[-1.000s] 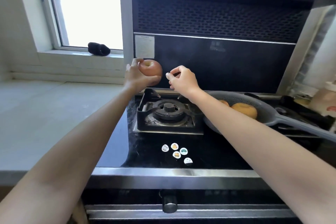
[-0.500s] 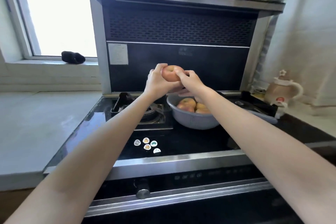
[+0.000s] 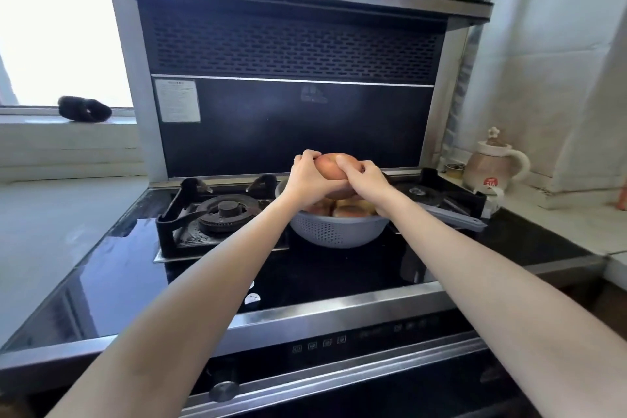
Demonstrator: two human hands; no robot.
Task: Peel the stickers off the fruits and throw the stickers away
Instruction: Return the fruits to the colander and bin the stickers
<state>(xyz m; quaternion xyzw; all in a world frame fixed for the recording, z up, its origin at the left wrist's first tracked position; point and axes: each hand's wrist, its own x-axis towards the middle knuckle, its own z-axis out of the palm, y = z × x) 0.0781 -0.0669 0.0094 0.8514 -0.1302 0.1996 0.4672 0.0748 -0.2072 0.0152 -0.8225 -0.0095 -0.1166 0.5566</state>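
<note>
A reddish-orange fruit [image 3: 334, 168] is held just above a grey colander [image 3: 334, 229] that stands on the black glass stove top. My left hand [image 3: 307, 181] grips the fruit from the left. From the right, my right hand [image 3: 364, 181] wraps it with the thumb on top. More fruits [image 3: 346, 209] lie in the colander beneath. One white peeled sticker [image 3: 252, 299] shows on the glass beside my left forearm; others there are hidden by the arm. I see no sticker on the held fruit.
A gas burner with a black grate [image 3: 217, 214] is left of the colander, a second burner [image 3: 424, 195] to its right. The colander handle [image 3: 454, 219] points right. A beige kettle [image 3: 492, 164] stands on the right counter. The range hood [image 3: 291, 54] rises behind.
Both hands carried the fruit to the right, from over the left burner to above the colander. My right hand went from pinching beside the fruit to gripping it. The view shifted right.
</note>
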